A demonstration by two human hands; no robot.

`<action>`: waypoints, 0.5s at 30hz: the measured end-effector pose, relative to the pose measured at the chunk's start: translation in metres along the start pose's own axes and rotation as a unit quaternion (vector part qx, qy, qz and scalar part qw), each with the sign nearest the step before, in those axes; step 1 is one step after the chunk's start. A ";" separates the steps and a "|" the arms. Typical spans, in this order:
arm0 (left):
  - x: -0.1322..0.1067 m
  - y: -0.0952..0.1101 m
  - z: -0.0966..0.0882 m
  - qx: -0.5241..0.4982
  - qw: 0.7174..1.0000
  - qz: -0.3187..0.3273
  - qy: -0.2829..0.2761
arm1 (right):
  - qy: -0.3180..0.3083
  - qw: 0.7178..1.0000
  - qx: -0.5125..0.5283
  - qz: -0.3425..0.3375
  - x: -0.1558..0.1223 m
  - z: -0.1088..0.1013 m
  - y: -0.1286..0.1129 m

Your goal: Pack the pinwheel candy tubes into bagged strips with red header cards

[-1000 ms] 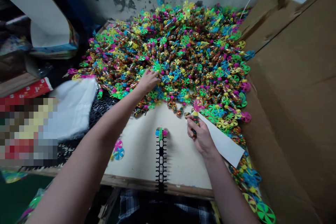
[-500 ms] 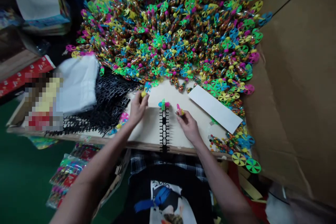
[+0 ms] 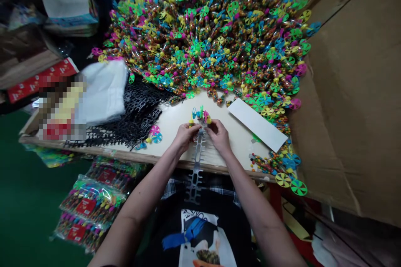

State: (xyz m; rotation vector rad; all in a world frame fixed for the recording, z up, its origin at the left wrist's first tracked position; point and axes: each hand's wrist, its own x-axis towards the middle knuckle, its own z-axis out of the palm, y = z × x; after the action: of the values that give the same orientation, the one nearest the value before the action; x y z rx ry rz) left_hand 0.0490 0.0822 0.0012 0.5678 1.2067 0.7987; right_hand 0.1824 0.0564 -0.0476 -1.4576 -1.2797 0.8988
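Observation:
A black plastic strip with rows of side prongs (image 3: 196, 154) runs from the tabletop over the front edge toward my body, catching grey glare. My left hand (image 3: 184, 137) is closed at its far left side, on a small fan-topped candy toy with a blue wheel (image 3: 194, 113) and yellow cap. Opposite it, my right hand (image 3: 219, 135) pinches another fan toy, pink with yellow (image 3: 206, 117). Between them a green fan (image 3: 201, 111) stands at the strip's far end. My fingers hide the toys' lower parts and whether they touch the prongs.
A large heap of candy-filled fan toys (image 3: 200, 41) covers the back of the table. White card (image 3: 257, 125) lies at right, near loose toys (image 3: 269, 164). Black strips (image 3: 138, 108) and a white bag (image 3: 105, 89) are piled left. Cardboard (image 3: 354, 91) walls the right side.
Both hands have come together from either side to the strip's far end, bringing their fan toys beside the green one. The strip's near end has lifted toward my body.

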 end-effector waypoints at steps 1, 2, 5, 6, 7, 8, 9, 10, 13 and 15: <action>-0.001 0.001 0.001 -0.003 1.000 0.001 -0.002 | 0.006 1.000 0.003 -0.003 -0.001 0.000 0.000; -0.002 0.001 0.001 -0.005 1.000 0.005 -0.003 | 0.014 1.000 0.003 -0.007 -0.001 0.001 0.000; -0.003 -0.002 0.004 0.003 1.000 0.016 0.000 | 0.032 0.999 -0.010 -0.021 -0.004 0.001 -0.002; -0.003 -0.004 0.005 0.010 1.000 0.019 0.000 | 0.036 0.999 -0.015 -0.026 -0.004 0.001 -0.003; -0.003 -0.005 0.006 0.018 1.000 0.023 -0.001 | 0.038 0.999 -0.020 -0.030 -0.005 0.000 -0.003; -0.003 -0.007 0.007 0.027 0.999 0.028 -0.003 | 0.040 0.998 -0.024 -0.033 -0.005 0.000 -0.003; -0.003 -0.008 0.008 0.036 0.999 0.035 -0.007 | 0.041 0.998 -0.025 -0.034 -0.005 -0.001 -0.002; -0.003 -0.009 0.009 0.045 0.998 0.042 -0.012 | 0.041 0.998 -0.025 -0.033 -0.005 -0.002 -0.001; -0.001 -0.014 0.012 0.063 0.995 0.071 -0.030 | 0.046 0.999 -0.007 -0.019 -0.005 -0.003 0.004; 0.002 -0.019 0.011 0.056 0.993 0.100 -0.040 | 0.059 0.998 0.022 -0.002 -0.004 -0.002 0.010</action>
State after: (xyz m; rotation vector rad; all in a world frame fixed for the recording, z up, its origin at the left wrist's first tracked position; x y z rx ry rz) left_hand 0.0644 0.0726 -0.0116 0.8147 1.1375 0.8713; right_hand 0.1863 0.0518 -0.0568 -1.4509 -1.1692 0.8204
